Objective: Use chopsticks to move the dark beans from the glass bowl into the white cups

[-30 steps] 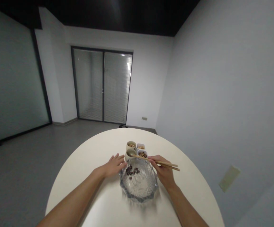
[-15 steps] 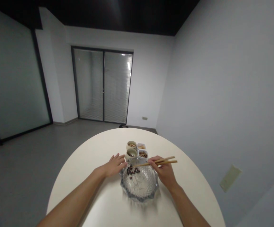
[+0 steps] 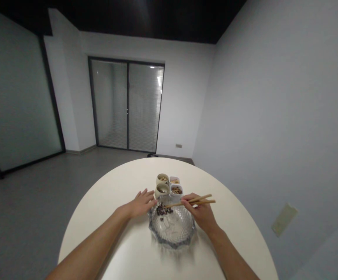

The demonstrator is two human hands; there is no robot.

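A pair of wooden chopsticks is held in my right hand, over the right rim of a clear glass bowl. Their tips reach down to several dark brown beans lying in the bowl's far left part. Whether a bean is pinched between the tips is too small to tell. My left hand lies with fingers spread at the bowl's left rim, its thumb by the glass. Just beyond the bowl stand a beige cup with a few dark pieces inside and a white dish of brownish pieces.
Behind these are a second beige cup with pale pieces and another white dish. Everything stands on a round white table. A wall rises to the right, and glass doors are at the back.
My right hand has shifted slightly left, and the chopstick tips have dropped a little toward the dark beans. My left hand stays in place.
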